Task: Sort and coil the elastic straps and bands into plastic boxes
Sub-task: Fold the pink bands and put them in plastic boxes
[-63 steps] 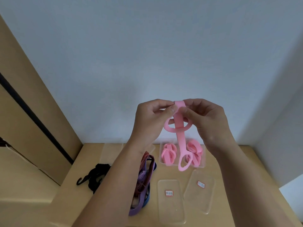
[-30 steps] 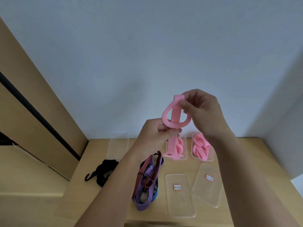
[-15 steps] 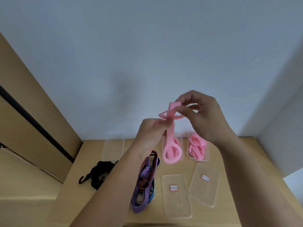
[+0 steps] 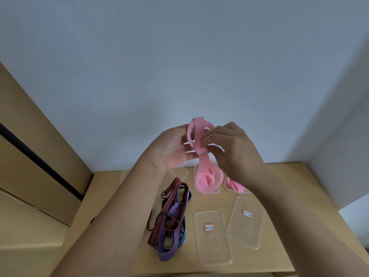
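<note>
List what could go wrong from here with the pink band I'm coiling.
1. The pink band is kept in shape only by the left hand and right hand gripping near its crossing. Being elastic, it may spring open if either grip slips.
2. Its lower loop hangs in front of the clear box, which already holds a coiled band. The loop could snag that one or drag it out on the way in.

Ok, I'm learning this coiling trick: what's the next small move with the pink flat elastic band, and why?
Probably wind the hanging tail round the coil: the pink flat elastic band is only partly looped between the left hand and right hand, and its lower end hangs below them.
</note>
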### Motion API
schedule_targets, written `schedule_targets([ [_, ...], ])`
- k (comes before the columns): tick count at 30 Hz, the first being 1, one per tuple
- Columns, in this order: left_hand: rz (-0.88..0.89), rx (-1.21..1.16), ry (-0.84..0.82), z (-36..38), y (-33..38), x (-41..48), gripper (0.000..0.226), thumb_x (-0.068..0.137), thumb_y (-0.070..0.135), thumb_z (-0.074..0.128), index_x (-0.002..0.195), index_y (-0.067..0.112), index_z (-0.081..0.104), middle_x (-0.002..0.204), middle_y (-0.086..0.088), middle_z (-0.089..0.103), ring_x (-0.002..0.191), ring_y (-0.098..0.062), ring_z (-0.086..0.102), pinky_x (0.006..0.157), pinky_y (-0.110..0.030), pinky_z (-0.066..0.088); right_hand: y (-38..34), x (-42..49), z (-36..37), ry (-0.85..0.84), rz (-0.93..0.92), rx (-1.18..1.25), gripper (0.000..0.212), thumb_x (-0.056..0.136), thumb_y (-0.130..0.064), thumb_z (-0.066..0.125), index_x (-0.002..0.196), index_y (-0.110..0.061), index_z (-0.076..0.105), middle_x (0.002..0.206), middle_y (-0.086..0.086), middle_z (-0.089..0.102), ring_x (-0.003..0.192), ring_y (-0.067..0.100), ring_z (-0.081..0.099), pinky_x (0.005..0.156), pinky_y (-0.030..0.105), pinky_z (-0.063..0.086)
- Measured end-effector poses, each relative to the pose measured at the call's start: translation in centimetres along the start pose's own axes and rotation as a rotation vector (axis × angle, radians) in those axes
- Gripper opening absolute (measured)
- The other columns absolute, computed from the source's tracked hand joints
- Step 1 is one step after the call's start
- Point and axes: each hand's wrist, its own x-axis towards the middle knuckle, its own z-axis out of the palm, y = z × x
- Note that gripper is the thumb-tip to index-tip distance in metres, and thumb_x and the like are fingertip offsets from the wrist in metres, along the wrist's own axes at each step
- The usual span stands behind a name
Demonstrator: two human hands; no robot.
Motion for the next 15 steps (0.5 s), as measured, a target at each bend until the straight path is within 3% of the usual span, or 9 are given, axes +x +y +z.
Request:
schedule_targets([
  [5, -0.006, -0.034, -0.040, 0.0, 0.8, 0.5, 0.037, 0.096, 0.024, 0.051, 0.113, 0.003, 0.076, 0.101, -0.016, 0.069, 0.083, -0.029, 0.068, 0.080, -0.044, 0.060, 0.7, 0.0, 0.9, 0.025, -0.002, -0.054, 0.021, 0.080, 0.007, 0.073, 0.088, -0.012, 0.078, 0.095, -0.002, 0.075, 0.080, 0.035, 0.058, 0.068, 0.052, 0.050],
  [7, 0.026, 0.073, -0.092, -0.1, 1.0, 0.6, 0.032, 0.096, 0.025, 0.057, 0.112, 0.006, 0.077, 0.097, -0.012, 0.070, 0.087, -0.027, 0.066, 0.085, -0.041, 0.059, 0.9, 0.0, 1.1, 0.029, 0.005, -0.055, 0.020, 0.081, 0.007, 0.073, 0.089, -0.011, 0.078, 0.096, -0.002, 0.075, 0.080, 0.036, 0.058, 0.069, 0.051, 0.050],
  [11, 0.116, 0.234, -0.096, -0.4, 0.8, 1.0, 0.029, 0.093, 0.006, 0.068, 0.122, 0.006, 0.073, 0.101, -0.010, 0.071, 0.093, -0.027, 0.066, 0.093, -0.042, 0.059, 1.2, 0.2, 1.2, 0.038, -0.001, -0.044, 0.023, 0.080, 0.008, 0.075, 0.093, -0.012, 0.078, 0.098, -0.002, 0.075, 0.081, 0.033, 0.060, 0.071, 0.045, 0.052],
  [15, 0.150, 0.188, -0.002, -0.5, 1.1, 1.3, 0.030, 0.089, -0.001, 0.073, 0.119, -0.001, 0.072, 0.104, -0.015, 0.074, 0.093, -0.027, 0.071, 0.084, -0.037, 0.061, 1.6, 0.0, 1.7, 0.070, -0.007, -0.038, 0.035, 0.081, 0.010, 0.073, 0.107, -0.014, 0.075, 0.108, -0.001, 0.072, 0.096, 0.028, 0.061, 0.081, 0.031, 0.052],
])
